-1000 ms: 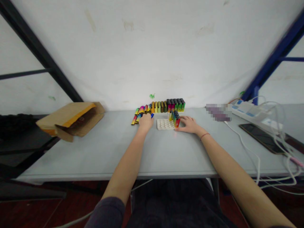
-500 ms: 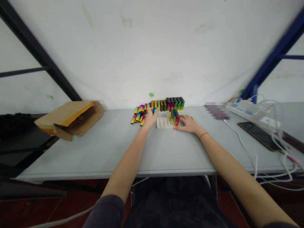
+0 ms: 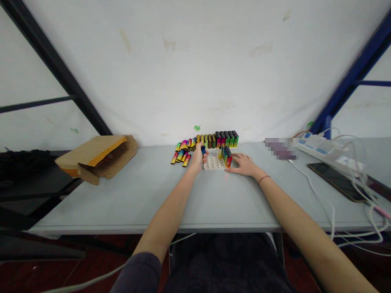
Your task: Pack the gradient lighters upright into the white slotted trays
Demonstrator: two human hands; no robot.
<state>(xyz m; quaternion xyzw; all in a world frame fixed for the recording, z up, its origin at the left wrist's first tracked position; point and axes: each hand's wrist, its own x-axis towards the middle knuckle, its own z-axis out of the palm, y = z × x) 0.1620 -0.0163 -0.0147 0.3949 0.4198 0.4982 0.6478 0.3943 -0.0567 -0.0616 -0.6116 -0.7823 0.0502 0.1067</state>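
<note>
My left hand (image 3: pixel 199 156) is closed round a small blue tube with a dark end (image 3: pixel 203 150), held above the left end of a white tray with holes (image 3: pixel 214 163). Several slim, shiny multicoloured tubes (image 3: pixel 228 158) with black tops stand upright in the tray's right end. Beside them my right hand (image 3: pixel 244 165) rests on the table, its fingers apart, the thumb against the tray's near right corner. To the left of my left hand, more multicoloured tubes (image 3: pixel 182 155) lie flat on the table.
Behind the tray, by the wall, stand rows of upright tubes (image 3: pixel 226 139), some with yellowish tops. An open cardboard box (image 3: pixel 94 156) lies at the left. At the right are a dark phone (image 3: pixel 336 181), a white power strip (image 3: pixel 330 151) and tangled white cables (image 3: pixel 311 179).
My left hand has moved slightly right with the blue tube, from beside the lying tubes to the tray's left end. My right hand stays at the tray. The view has tilted up a little.
</note>
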